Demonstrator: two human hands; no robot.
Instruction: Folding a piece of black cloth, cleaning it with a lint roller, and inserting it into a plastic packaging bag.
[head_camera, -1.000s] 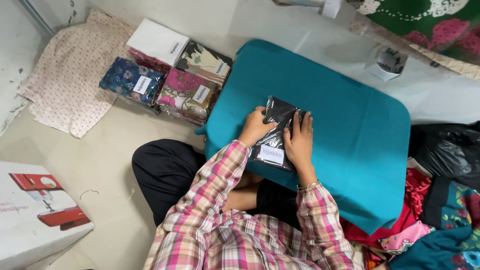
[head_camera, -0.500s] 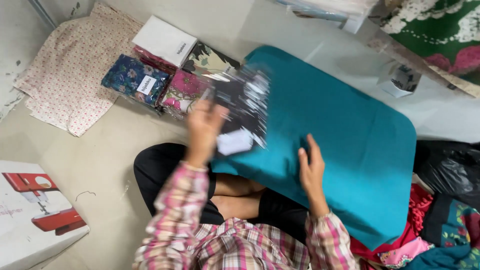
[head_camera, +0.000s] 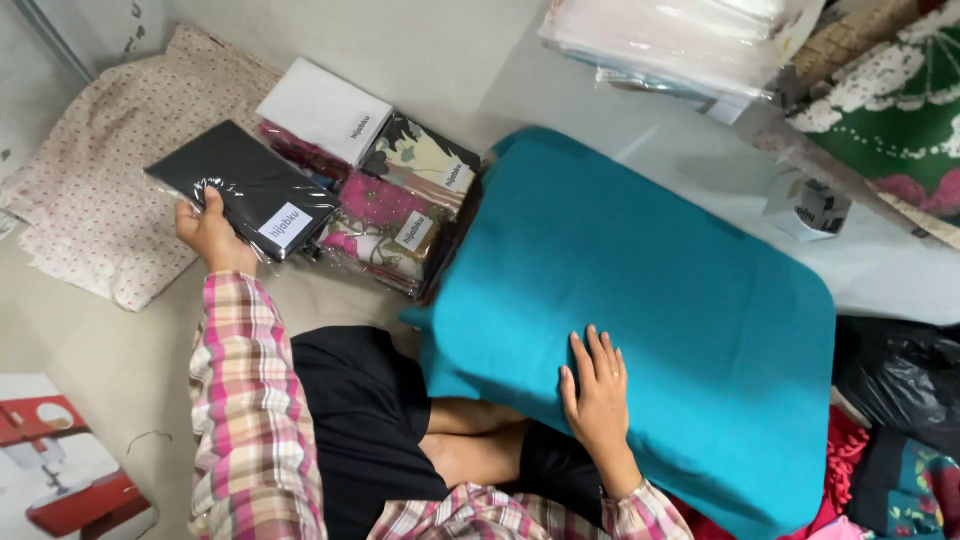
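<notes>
My left hand (head_camera: 210, 232) grips the near edge of a black packet in clear wrap (head_camera: 243, 187) with a small white label. It holds the packet over the floor, above the left end of a group of wrapped packets: a white one (head_camera: 322, 108), a dark floral one (head_camera: 420, 158) and a pink floral one (head_camera: 380, 215). My right hand (head_camera: 597, 388) lies flat, fingers spread, on the near edge of a teal cloth-covered board (head_camera: 650, 300). That hand holds nothing.
A pale dotted cloth (head_camera: 95, 190) lies on the floor at the left. A white box with a red picture (head_camera: 60, 470) sits at the lower left. Clear plastic bags (head_camera: 670, 40) are stacked at the top. A small box (head_camera: 808, 205) and dark bags (head_camera: 900, 375) lie to the right.
My left hand has carried the black packet off the teal board and out to the left, over the packets on the floor. My right hand let go and settled flat on the board.
</notes>
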